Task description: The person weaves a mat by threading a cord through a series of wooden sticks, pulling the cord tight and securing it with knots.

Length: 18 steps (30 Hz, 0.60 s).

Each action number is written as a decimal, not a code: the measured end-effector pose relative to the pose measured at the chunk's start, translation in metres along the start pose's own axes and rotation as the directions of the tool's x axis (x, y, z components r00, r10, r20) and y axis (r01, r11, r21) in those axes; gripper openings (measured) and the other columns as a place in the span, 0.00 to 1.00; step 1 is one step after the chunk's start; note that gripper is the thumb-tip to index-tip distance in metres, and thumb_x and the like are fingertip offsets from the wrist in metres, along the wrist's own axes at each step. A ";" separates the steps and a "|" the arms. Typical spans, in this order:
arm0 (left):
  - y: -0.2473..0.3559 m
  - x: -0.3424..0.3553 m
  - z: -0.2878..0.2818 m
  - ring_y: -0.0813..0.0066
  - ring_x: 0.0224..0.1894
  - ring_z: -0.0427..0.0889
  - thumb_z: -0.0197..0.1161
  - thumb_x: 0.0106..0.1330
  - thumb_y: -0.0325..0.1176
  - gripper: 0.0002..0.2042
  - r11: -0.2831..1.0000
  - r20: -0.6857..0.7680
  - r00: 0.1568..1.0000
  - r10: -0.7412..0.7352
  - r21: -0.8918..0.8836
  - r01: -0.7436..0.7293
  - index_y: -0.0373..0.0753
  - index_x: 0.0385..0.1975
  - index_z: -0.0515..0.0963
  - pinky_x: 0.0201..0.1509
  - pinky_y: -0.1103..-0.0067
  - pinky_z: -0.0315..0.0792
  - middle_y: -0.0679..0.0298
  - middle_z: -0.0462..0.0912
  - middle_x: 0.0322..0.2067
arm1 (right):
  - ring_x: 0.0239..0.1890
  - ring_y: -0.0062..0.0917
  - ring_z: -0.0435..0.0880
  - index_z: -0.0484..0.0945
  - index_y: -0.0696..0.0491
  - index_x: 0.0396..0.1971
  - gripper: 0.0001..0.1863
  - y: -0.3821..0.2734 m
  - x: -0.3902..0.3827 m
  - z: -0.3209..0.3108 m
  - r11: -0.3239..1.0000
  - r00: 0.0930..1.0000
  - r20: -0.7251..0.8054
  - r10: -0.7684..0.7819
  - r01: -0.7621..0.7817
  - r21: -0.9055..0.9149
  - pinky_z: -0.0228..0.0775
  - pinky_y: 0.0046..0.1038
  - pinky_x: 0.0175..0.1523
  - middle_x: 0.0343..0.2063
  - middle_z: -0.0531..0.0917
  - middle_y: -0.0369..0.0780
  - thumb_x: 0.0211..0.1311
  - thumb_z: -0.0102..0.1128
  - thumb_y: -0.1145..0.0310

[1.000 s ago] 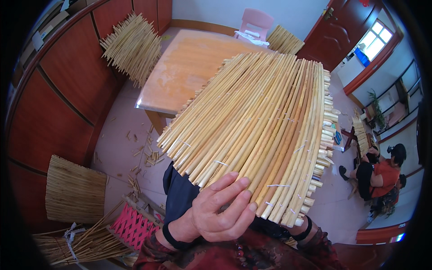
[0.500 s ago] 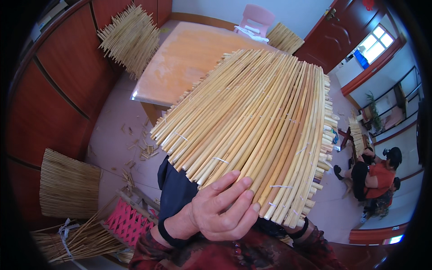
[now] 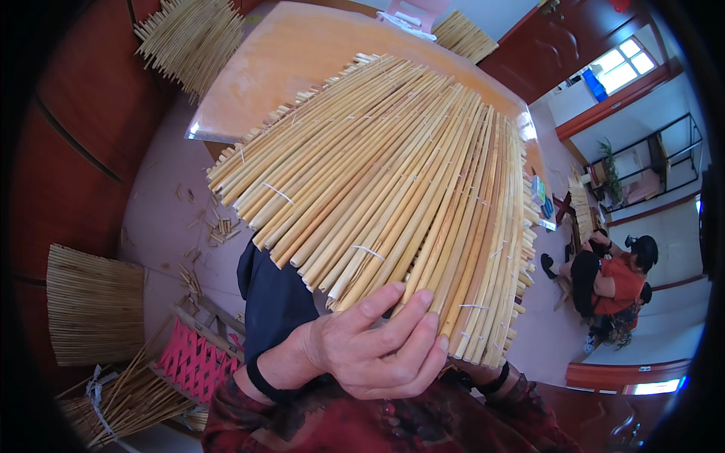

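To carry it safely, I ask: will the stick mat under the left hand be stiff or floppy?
The stick mat is probably stiff along its long sticks. Across them it may flex, since thin white ties seem to join separate sticks.

Daylight brightens the upper right of a fisheye view whose round edges sink into black.
The window (image 3: 623, 68) burns out to near white, while the cabinets (image 3: 83, 90) on the left fall into deep shade. Glare whitens the right corner of the tabletop (image 3: 260, 72); the stick mat (image 3: 377, 166) is evenly lit and crisp at center. Straight lines bow toward the rim, where detail softens and color dims.
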<state>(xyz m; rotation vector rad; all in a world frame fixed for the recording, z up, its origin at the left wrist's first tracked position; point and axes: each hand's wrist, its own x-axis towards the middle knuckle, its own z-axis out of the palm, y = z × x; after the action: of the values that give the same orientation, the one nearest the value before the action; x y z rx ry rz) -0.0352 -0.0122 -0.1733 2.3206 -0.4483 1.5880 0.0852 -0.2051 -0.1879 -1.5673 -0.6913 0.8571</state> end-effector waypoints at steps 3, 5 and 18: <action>0.001 -0.001 0.000 0.62 0.41 0.78 0.56 0.54 0.32 0.09 1.000 0.038 0.999 -0.015 -0.002 0.015 0.42 0.35 0.72 0.42 0.69 0.72 0.60 0.71 0.36 | 0.50 0.29 0.74 0.65 0.55 0.53 0.20 -0.002 -0.004 -0.001 1.000 1.000 -0.009 0.005 -0.005 -0.005 0.65 0.35 0.55 0.47 0.75 0.39 0.62 0.42 0.64; 0.001 -0.001 -0.001 0.63 0.41 0.78 0.56 0.54 0.32 0.09 1.000 0.041 0.999 -0.022 -0.004 0.022 0.42 0.35 0.72 0.42 0.69 0.72 0.60 0.71 0.36 | 0.50 0.29 0.74 0.65 0.55 0.53 0.20 -0.002 -0.006 -0.001 1.000 1.000 -0.013 0.010 -0.010 -0.001 0.65 0.35 0.55 0.47 0.75 0.39 0.62 0.42 0.64; -0.006 0.003 -0.004 0.62 0.40 0.78 0.56 0.55 0.31 0.08 0.999 0.020 0.999 -0.028 0.028 0.027 0.41 0.35 0.72 0.40 0.69 0.72 0.60 0.72 0.36 | 0.50 0.29 0.74 0.66 0.54 0.52 0.19 0.006 0.017 0.006 0.999 0.999 0.003 -0.032 0.032 0.037 0.65 0.35 0.55 0.47 0.75 0.38 0.61 0.45 0.66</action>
<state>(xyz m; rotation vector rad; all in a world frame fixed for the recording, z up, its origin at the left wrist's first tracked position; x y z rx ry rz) -0.0350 -0.0050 -0.1692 2.3549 -0.3998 1.5690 0.0893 -0.1892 -0.1968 -1.5177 -0.6978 0.8445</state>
